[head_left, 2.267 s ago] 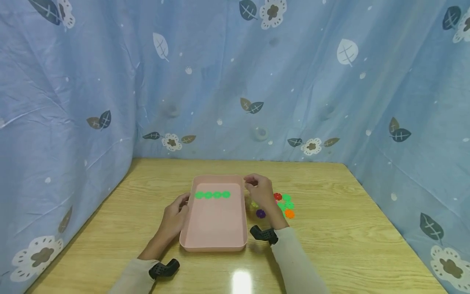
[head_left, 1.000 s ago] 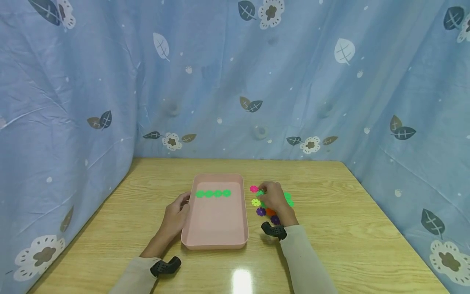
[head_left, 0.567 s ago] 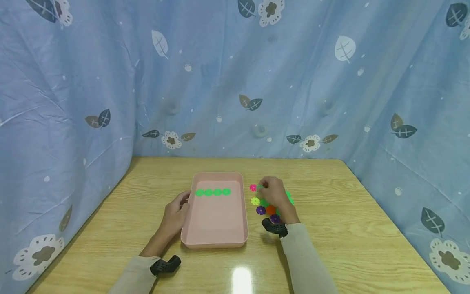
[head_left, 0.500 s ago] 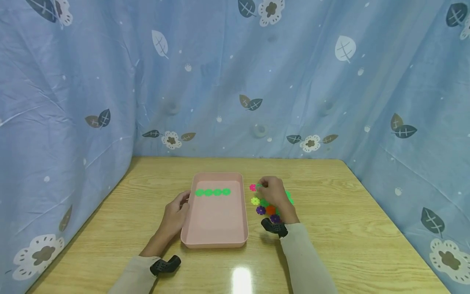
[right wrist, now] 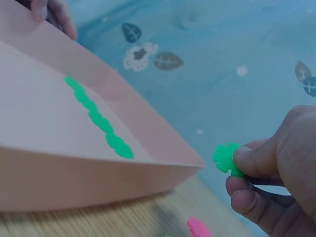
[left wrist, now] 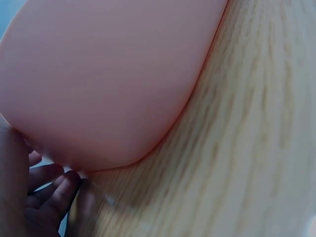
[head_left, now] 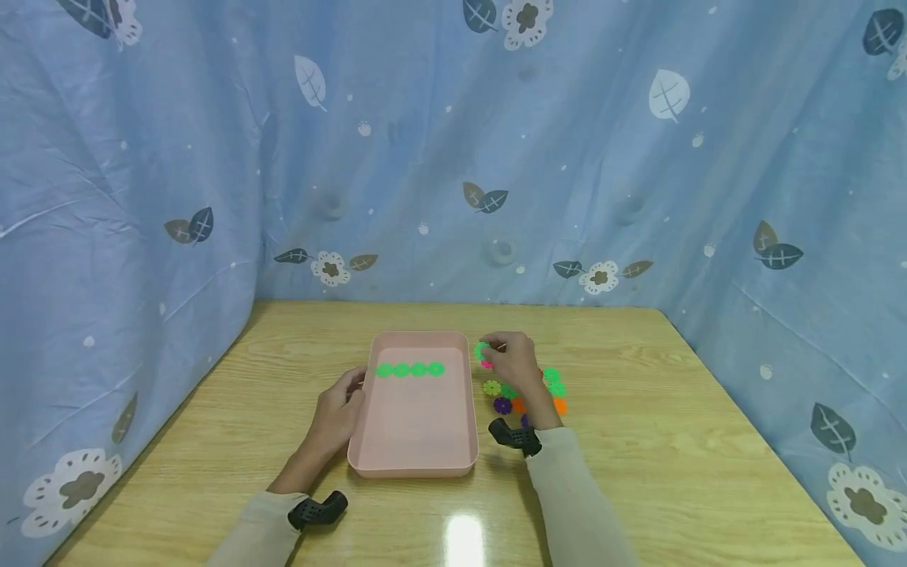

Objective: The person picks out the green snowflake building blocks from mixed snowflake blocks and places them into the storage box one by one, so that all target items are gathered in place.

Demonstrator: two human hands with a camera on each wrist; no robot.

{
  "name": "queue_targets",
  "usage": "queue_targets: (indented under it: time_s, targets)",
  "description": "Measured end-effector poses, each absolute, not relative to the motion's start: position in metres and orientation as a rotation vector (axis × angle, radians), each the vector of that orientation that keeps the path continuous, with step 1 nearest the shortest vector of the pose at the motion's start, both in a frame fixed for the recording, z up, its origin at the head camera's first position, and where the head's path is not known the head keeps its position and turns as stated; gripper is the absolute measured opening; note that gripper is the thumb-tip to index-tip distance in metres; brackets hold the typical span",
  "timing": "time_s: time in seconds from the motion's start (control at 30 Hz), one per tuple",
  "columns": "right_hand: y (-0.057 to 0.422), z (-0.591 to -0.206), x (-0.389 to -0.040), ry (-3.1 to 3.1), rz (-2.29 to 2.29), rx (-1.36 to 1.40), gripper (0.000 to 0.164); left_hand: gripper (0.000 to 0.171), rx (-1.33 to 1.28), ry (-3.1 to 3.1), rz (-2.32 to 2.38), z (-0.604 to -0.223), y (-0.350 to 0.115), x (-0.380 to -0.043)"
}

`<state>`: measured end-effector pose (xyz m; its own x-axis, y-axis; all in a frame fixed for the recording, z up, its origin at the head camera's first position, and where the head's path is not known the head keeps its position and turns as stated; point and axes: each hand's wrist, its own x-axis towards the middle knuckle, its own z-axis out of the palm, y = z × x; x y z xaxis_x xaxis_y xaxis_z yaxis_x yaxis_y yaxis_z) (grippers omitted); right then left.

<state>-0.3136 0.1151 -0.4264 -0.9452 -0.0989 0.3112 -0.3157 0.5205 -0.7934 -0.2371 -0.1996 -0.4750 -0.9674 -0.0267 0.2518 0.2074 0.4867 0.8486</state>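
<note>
A pink tray (head_left: 414, 433) lies on the table, with a row of green flower-shaped plastic pieces (head_left: 410, 370) across its far part. My left hand (head_left: 336, 416) holds the tray's left side; in the right wrist view its fingertips (right wrist: 39, 11) come over the rim. My right hand (head_left: 513, 362) is just outside the tray's far right corner. Between thumb and fingers it pinches a green flower-shaped piece (right wrist: 225, 159), raised beside the corner. Below it a pink flower piece (right wrist: 199, 227) lies on the table.
Right of the tray lie loose flower pieces: yellow (head_left: 492, 387), purple (head_left: 502, 405), orange (head_left: 560, 405) and several green (head_left: 552, 376); my right forearm hides some. A blue patterned curtain (head_left: 425, 157) stands behind and along both sides of the wooden table (head_left: 673, 441).
From the tray's right edge, my right hand went to the loose pieces and took a green one. It has since moved left toward the tray's far corner. My left hand stayed on the tray.
</note>
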Motion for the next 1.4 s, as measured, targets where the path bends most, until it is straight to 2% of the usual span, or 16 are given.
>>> queue_targets:
  time_s: [0.5, 1.03, 1.4]
  targets:
    - [0.074, -0.429, -0.319, -2.629, 1.319, 0.481, 0.015, 0.046, -0.159, -2.486, -1.451, -0.474, -0.201, -0.235]
    - [0.073, -0.431, -0.341, -2.841, 1.015, 0.615, 0.007, 0.047, -0.146, -2.498, -1.457, -0.474, -0.201, -0.239]
    - [0.071, -0.431, -0.34, -2.909, 0.868, 0.628, 0.013, 0.046, -0.143, -2.501, -1.446, -0.475, -0.199, -0.237]
